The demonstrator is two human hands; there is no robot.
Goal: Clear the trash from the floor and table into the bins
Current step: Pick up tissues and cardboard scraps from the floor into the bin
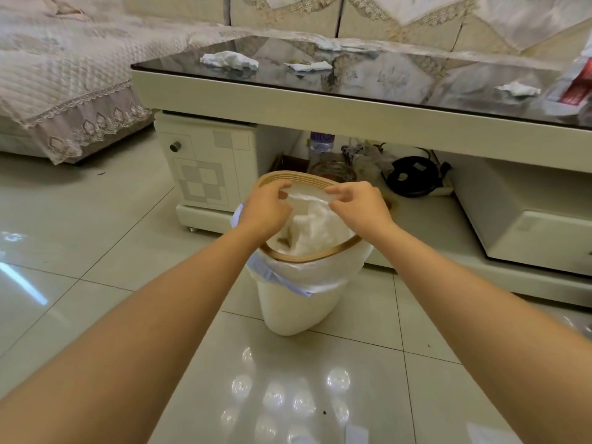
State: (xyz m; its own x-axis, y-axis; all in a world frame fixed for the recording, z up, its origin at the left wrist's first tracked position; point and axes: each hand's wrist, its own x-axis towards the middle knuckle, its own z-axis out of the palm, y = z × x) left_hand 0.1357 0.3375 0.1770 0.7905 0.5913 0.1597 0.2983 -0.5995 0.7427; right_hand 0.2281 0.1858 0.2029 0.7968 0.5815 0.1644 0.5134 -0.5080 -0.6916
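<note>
A cream bin [294, 312] with a tan rim ring stands on the tiled floor in front of the table, lined with a thin white bag [312, 225]. My left hand [267, 208] and my right hand [360, 205] both pinch the bag's far edge over the bin's opening. Crumpled white tissues lie on the dark glass table [400, 78]: one at the left [229, 59], one in the middle [309, 66], one at the back [330, 44] and one at the right [517, 88].
A quilted sofa [64, 75] runs along the left and behind the table. The table's lower shelf holds a bottle [322, 145], cables and a black round device [411, 176]. A red and white packet [576, 84] lies at the table's right edge. Small specks dot the floor.
</note>
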